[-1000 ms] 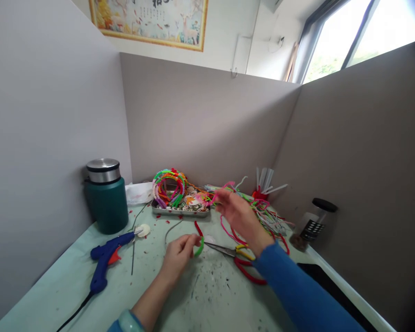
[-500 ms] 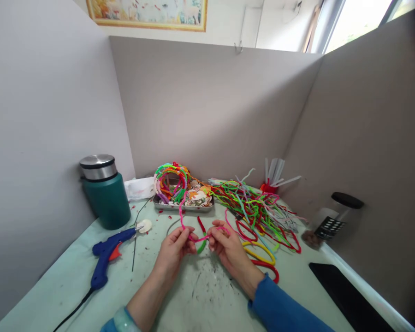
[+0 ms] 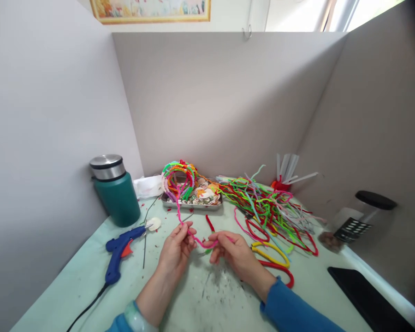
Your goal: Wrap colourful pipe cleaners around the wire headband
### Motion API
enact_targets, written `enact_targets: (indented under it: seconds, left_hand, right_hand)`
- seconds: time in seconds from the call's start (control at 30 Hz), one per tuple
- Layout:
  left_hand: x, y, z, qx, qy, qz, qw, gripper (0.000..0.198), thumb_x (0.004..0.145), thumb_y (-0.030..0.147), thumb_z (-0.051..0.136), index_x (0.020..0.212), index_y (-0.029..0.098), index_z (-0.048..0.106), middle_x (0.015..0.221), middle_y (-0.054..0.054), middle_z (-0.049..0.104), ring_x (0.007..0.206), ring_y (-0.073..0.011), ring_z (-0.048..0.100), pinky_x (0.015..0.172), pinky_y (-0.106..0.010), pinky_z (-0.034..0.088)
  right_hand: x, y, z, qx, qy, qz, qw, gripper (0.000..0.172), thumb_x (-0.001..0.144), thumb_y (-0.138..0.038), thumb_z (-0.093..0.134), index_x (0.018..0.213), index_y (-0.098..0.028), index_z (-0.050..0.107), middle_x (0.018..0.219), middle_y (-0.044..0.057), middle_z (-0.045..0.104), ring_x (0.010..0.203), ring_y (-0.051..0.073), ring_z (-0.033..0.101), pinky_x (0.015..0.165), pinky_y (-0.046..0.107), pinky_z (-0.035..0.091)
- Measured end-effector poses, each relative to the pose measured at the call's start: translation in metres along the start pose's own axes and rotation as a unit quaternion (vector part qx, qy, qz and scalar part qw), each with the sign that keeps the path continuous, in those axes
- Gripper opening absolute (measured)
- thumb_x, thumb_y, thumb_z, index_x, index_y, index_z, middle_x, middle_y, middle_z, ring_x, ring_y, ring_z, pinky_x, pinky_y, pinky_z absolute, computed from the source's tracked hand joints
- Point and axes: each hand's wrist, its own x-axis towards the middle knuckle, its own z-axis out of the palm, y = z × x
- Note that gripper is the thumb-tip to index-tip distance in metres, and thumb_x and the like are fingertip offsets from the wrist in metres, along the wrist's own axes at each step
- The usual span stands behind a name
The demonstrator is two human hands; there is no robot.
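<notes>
A length of bright pink yarn point(image 3: 199, 242) runs between my two hands above the table. My left hand point(image 3: 176, 249) pinches it between thumb and fingers, and one end stretches up and away towards the metal tray. My right hand point(image 3: 237, 253) grips the same yarn a short way to the right, thumb pressed on the fingers. Between the hands the strand sags slightly. Just beyond the right fingers lies a short red strip point(image 3: 210, 223), with a green bit partly hidden behind that hand.
Left stand a green flask point(image 3: 117, 198) and a blue glue gun point(image 3: 116, 256). Behind is a metal tray point(image 3: 193, 206) with colourful yarn rings point(image 3: 164, 177). To the right are a yarn heap point(image 3: 273, 205), red-and-yellow-handled scissors point(image 3: 271, 253), a jar point(image 3: 349, 226) and a black slab point(image 3: 359, 295).
The view has shifted, so the table items appear farther right. My right hand has turned slightly and its grip on the yarn has changed. Both hands still hold the yarn.
</notes>
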Motion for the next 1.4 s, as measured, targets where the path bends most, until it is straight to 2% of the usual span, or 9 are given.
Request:
enact_targets:
  seconds: [0.13, 0.23, 0.57, 0.73, 0.9, 1.03, 1.23, 1.33, 1.4]
  left_hand:
    - [0.002, -0.001, -0.003, 0.022, -0.010, 0.007, 1.000, 0.021, 0.075, 0.021, 0.063, 0.090, 0.008, 0.058, 0.062, 0.002, 0.058, 0.036, -0.0004, 0.039, 0.036, -0.013, 0.034]
    - [0.003, -0.002, -0.004, 0.043, -0.014, 0.005, 0.999, 0.025, 0.073, 0.025, 0.065, 0.090, 0.008, 0.058, 0.062, 0.002, 0.057, 0.034, 0.0008, 0.033, 0.033, -0.013, 0.027]
    - [0.005, 0.002, -0.007, 0.099, -0.012, 0.021, 0.995, 0.031, 0.071, 0.033, 0.065, 0.089, 0.008, 0.058, 0.060, 0.003, 0.055, 0.032, 0.0012, 0.029, 0.032, -0.015, 0.020]
    - [0.006, 0.003, -0.006, 0.112, -0.006, 0.015, 0.994, 0.035, 0.070, 0.036, 0.065, 0.091, 0.009, 0.057, 0.058, 0.005, 0.053, 0.031, 0.0015, 0.024, 0.032, -0.015, 0.016]
    - [0.002, 0.003, -0.005, 0.188, -0.017, -0.017, 0.982, 0.037, 0.073, 0.044, 0.058, 0.095, 0.013, 0.057, 0.043, 0.011, 0.036, 0.030, -0.0015, 0.017, 0.030, -0.017, 0.009]
    - [-0.001, 0.006, -0.003, 0.254, -0.013, -0.049, 0.966, 0.032, 0.074, 0.042, 0.054, 0.087, 0.013, 0.058, 0.039, 0.011, 0.027, 0.032, -0.0035, 0.013, 0.032, -0.018, 0.006]
    - [-0.007, 0.007, 0.002, 0.321, -0.037, -0.046, 0.945, 0.028, 0.075, 0.039, 0.051, 0.076, 0.013, 0.060, 0.037, 0.011, 0.021, 0.036, -0.0042, 0.014, 0.036, -0.019, 0.009]
    - [-0.010, 0.005, 0.006, 0.361, -0.070, -0.062, 0.928, 0.029, 0.076, 0.038, 0.050, 0.075, 0.012, 0.062, 0.037, 0.010, 0.022, 0.037, -0.0045, 0.014, 0.038, -0.020, 0.010]
    - [-0.011, 0.004, 0.008, 0.393, -0.099, -0.078, 0.911, 0.030, 0.076, 0.038, 0.049, 0.074, 0.011, 0.063, 0.037, 0.010, 0.023, 0.037, -0.0047, 0.015, 0.039, -0.021, 0.010]
  right_hand:
    - [-0.004, -0.005, -0.003, -0.086, -0.093, 0.036, 0.991, 0.030, 0.083, -0.036, 0.052, 0.088, -0.009, 0.065, 0.081, 0.012, 0.069, 0.053, 0.016, 0.065, 0.054, 0.028, 0.049]
    - [-0.005, -0.005, -0.005, -0.085, -0.143, 0.072, 0.983, 0.031, 0.084, -0.035, 0.052, 0.091, -0.008, 0.065, 0.080, 0.013, 0.069, 0.055, 0.016, 0.066, 0.053, 0.027, 0.050]
    - [-0.006, 0.002, -0.008, -0.025, -0.167, 0.127, 0.977, 0.027, 0.083, -0.032, 0.055, 0.084, -0.006, 0.063, 0.079, 0.015, 0.069, 0.059, 0.019, 0.068, 0.053, 0.028, 0.051]
    - [-0.010, 0.003, -0.005, -0.021, -0.210, 0.179, 0.961, 0.028, 0.082, -0.031, 0.055, 0.085, -0.004, 0.064, 0.077, 0.015, 0.069, 0.061, 0.018, 0.067, 0.055, 0.026, 0.050]
    - [-0.013, -0.001, 0.003, -0.045, -0.235, 0.188, 0.952, 0.028, 0.080, -0.031, 0.057, 0.086, -0.006, 0.067, 0.077, 0.012, 0.068, 0.064, 0.016, 0.065, 0.059, 0.026, 0.050]
    - [-0.011, -0.011, -0.003, -0.086, -0.246, 0.153, 0.953, 0.031, 0.072, -0.030, 0.067, 0.095, -0.010, 0.066, 0.093, 0.013, 0.067, 0.076, 0.017, 0.063, 0.060, 0.025, 0.049]
    - [-0.003, -0.018, -0.021, -0.054, -0.180, 0.049, 0.981, 0.050, 0.067, -0.047, 0.066, 0.103, -0.013, 0.061, 0.098, 0.015, 0.065, 0.078, 0.020, 0.062, 0.058, 0.028, 0.047]
    - [0.003, -0.016, -0.018, -0.126, -0.030, -0.024, 0.991, 0.037, 0.075, -0.040, 0.060, 0.104, -0.017, 0.060, 0.094, 0.010, 0.065, 0.068, 0.014, 0.060, 0.056, 0.025, 0.044]
    - [0.007, -0.014, -0.017, -0.172, 0.075, -0.062, 0.980, 0.035, 0.076, -0.036, 0.060, 0.107, -0.020, 0.058, 0.087, 0.005, 0.063, 0.061, 0.011, 0.057, 0.051, 0.022, 0.041]
